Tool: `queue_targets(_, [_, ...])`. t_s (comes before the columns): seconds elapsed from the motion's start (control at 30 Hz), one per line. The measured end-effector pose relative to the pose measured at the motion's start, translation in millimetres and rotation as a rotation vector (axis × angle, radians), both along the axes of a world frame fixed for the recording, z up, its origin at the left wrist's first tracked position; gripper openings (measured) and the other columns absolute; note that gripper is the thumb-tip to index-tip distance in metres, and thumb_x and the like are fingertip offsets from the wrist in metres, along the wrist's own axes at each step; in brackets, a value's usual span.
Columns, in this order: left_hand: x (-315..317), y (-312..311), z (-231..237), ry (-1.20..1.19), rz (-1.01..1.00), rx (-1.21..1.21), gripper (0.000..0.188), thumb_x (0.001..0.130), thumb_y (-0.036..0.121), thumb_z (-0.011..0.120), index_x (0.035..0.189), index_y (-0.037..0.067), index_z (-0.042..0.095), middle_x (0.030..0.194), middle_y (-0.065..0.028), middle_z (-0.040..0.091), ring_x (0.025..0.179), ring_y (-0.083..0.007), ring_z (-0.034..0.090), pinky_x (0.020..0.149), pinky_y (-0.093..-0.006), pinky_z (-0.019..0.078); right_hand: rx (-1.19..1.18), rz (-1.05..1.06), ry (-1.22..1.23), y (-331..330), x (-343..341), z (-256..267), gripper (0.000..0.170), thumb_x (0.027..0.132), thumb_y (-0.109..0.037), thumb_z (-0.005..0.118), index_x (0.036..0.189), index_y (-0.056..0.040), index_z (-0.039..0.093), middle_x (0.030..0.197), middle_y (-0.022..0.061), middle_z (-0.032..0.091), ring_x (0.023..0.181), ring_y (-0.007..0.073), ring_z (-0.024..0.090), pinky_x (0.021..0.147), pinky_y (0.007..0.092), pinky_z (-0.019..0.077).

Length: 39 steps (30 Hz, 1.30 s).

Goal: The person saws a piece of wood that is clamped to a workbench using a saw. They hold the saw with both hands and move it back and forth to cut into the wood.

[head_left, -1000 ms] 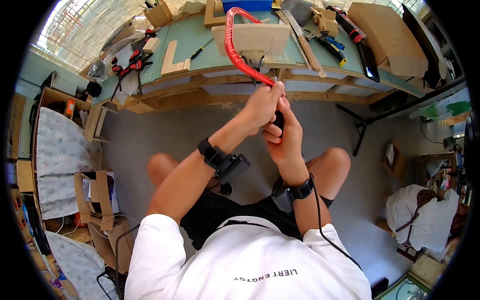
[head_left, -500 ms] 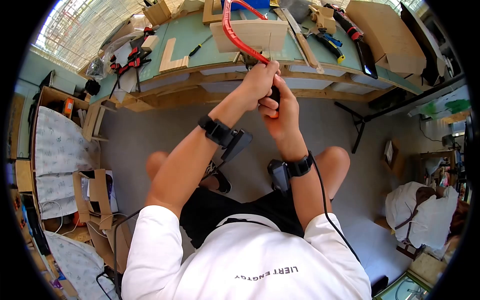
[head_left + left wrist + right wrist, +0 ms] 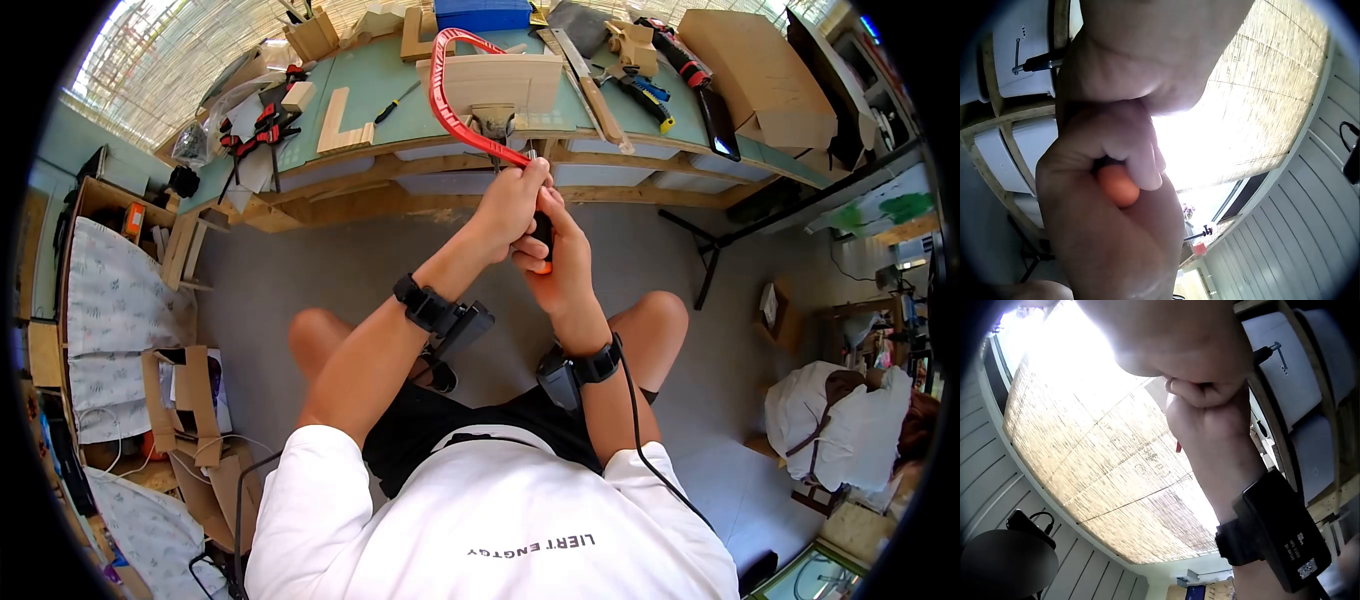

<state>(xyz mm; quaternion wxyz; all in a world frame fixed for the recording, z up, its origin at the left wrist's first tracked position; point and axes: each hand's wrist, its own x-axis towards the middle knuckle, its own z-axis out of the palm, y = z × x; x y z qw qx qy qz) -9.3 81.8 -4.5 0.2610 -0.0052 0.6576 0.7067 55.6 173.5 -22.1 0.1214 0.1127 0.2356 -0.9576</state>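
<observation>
Both my hands grip a coping saw with a curved red frame. My left hand is wrapped round the top of the handle, close to the frame. Just below it, my right hand curls round the black handle. The handle's orange end pokes out of the right fist in the left wrist view. A pale wooden board stands upright at the bench's front edge, held in a vise. The saw frame reaches over the board's top; its thin blade is hardly visible.
On the green bench lie an L-shaped wooden piece, a screwdriver, red-black clamps, a handsaw and a utility knife. A cardboard box and a blue box stand farther back.
Both hands pushed the saw forward toward the board, then drew it back toward the body. The board stays in the vise, and the grip is the same.
</observation>
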Motion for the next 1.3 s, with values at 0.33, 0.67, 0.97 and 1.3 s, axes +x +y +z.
queue_targets(0.33, [15.5, -1.9, 2.3, 0.020, 0.025, 0.030, 0.043, 0.098, 0.042, 0.042, 0.083, 0.005, 0.057, 0.072, -0.0035, 0.059, 0.040, -0.0052, 0.035, 0.033, -0.0201, 0.0322, 0.261, -0.005, -0.087, 0.7, 7.2, 12.1, 0.011, 0.100, -0.028, 0.050, 0.108, -0.0219, 0.053, 0.073, -0.0016, 0.053, 0.053, 0.0077, 0.048, 0.041, 0.0180, 0.0306])
queue_targets(0.67, [7.5, 6.5, -18.2, -0.001, 0.104, 0.295, 0.036, 0.096, 0.037, 0.048, 0.082, 0.006, 0.058, 0.078, -0.0050, 0.060, 0.057, -0.0120, 0.053, 0.047, -0.0263, 0.0437, 0.404, -0.011, -0.049, -2.7, -0.2, 8.2, 0.015, 0.099, -0.032, 0.050, 0.094, -0.0171, 0.051, 0.072, 0.0016, 0.052, 0.044, 0.0068, 0.041, 0.034, 0.0189, 0.0258])
queue_targets(0.97, [2.1, -0.5, -8.9, 0.067, 0.103, 0.194, 0.037, 0.096, 0.037, 0.050, 0.081, 0.006, 0.062, 0.066, -0.0022, 0.061, 0.043, -0.0050, 0.042, 0.037, -0.0202, 0.0323, 0.337, -0.023, -0.085, -5.8, -0.1, 19.7, 0.012, 0.098, -0.032, 0.052, 0.104, -0.0211, 0.052, 0.067, 0.0009, 0.051, 0.040, 0.0067, 0.039, 0.032, 0.0188, 0.0264])
queue_targets(1.3, [4.8, 5.7, -18.7, 0.114, 0.152, 0.210, 0.036, 0.098, 0.037, 0.047, 0.081, 0.007, 0.059, 0.070, -0.0009, 0.056, 0.044, -0.0069, 0.039, 0.039, -0.0238, 0.0349, 0.301, -0.007, -0.039, -5.2, -0.9, 15.2, 0.012, 0.099, -0.031, 0.050, 0.104, -0.0212, 0.053, 0.067, -0.0005, 0.051, 0.041, 0.0056, 0.040, 0.033, 0.0185, 0.0260])
